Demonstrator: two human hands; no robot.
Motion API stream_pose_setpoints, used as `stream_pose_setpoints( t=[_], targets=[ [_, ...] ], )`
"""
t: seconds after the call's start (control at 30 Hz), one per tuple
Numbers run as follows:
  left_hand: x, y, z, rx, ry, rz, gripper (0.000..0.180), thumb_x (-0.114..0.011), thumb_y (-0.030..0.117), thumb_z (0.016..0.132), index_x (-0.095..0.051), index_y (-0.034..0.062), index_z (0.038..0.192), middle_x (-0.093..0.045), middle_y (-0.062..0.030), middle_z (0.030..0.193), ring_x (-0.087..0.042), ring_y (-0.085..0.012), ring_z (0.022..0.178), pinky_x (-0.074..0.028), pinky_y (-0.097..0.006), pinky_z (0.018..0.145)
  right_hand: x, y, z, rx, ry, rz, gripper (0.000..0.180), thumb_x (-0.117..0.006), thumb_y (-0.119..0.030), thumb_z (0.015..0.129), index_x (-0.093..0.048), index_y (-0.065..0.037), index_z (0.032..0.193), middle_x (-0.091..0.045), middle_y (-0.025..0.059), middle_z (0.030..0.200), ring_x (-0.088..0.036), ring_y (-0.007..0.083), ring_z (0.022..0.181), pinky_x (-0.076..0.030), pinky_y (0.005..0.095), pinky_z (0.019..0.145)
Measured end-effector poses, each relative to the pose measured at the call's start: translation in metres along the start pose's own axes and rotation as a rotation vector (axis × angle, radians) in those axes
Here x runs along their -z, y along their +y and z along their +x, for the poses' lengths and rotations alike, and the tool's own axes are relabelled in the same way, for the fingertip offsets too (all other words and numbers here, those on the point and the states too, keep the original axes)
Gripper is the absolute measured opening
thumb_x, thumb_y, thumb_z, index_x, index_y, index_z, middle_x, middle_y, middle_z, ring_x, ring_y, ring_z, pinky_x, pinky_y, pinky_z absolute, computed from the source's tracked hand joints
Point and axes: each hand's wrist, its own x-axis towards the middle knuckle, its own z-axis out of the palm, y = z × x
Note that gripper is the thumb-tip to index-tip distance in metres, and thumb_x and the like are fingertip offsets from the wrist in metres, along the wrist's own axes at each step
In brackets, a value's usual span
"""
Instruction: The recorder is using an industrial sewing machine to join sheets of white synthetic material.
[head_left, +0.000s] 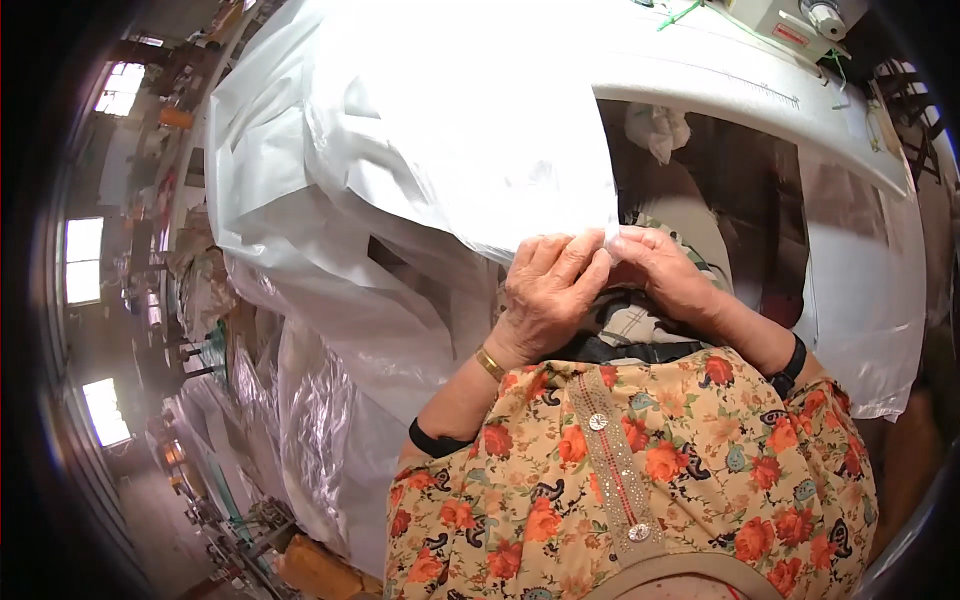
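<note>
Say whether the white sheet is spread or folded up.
Spread, though creased: the white sheet drapes broadly beyond the left hand and right hand, which pinch its edge.

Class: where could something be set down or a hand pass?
The white tabletop looks bare between sewing machine and front edge. A hand might pass the dark gap between that edge, white sheet and hanging plastic. Crowded: the draped left, and the sheet corner pinched by left hand and right hand.

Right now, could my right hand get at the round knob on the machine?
Probably, with a stretch: nothing visible blocks the round knob, though your right hand is pinching the white sheet.
</note>
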Motion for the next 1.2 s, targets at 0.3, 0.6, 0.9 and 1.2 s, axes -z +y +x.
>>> stream_pose_setpoints(
  t=[0.3, 0.6, 0.9, 1.2],
  targets=[
    [0.006, 0.004, 0.001, 0.018, 0.045, -0.022, 0.028, -0.075, 0.017, 0.078, -0.068, 0.0052, 0.102, -0.067, -0.0070, 0.105, -0.062, -0.0222, 0.086, -0.047, -0.035, 0.075, 0.001, 0.000, 0.007, 0.039, -0.028, -0.077, 0.032, -0.051, -0.029, 0.103, -0.064, 0.000, 0.102, -0.065, 0.0008, 0.094, -0.061, 0.0070, 0.084, -0.054, 0.0265, 0.081],
    [0.037, -0.064, -0.033, 0.014, -0.020, 0.428, 0.030, -0.061, 0.012, 0.078, -0.067, 0.0036, 0.106, -0.065, -0.0084, 0.105, -0.060, -0.0223, 0.085, -0.045, -0.038, 0.076, -0.011, -0.006, 0.000, 0.119, 0.083, -0.223, 0.029, -0.053, -0.025, 0.102, -0.063, -0.002, 0.088, -0.058, -0.0032, 0.081, -0.059, 0.0043, 0.077, -0.052, 0.0221, 0.068],
    [0.072, -0.010, -0.037, 0.171, -0.215, -0.171, 0.030, -0.079, 0.032, 0.078, -0.066, 0.0073, 0.068, -0.064, -0.0046, 0.068, -0.061, -0.0207, 0.065, -0.047, -0.033, 0.062, -0.027, -0.016, -0.003, 0.153, 0.134, -0.337, 0.033, -0.059, -0.029, 0.100, -0.063, -0.003, 0.080, -0.066, 0.0029, 0.068, -0.058, 0.0038, 0.059, -0.048, 0.0191, 0.054],
    [-0.023, 0.021, -0.001, 1.174, 0.110, -2.127, 0.057, -0.057, 0.043, 0.098, -0.046, 0.0010, 0.135, -0.056, -0.0083, 0.120, -0.056, -0.0167, 0.103, -0.047, -0.033, 0.092, -0.041, -0.022, -0.007, 0.433, 0.190, -0.753, 0.028, -0.060, -0.018, 0.097, -0.065, 0.002, 0.078, -0.060, 0.0014, 0.062, -0.051, 0.0063, 0.056, -0.042, 0.0238, 0.052]
  ],
)
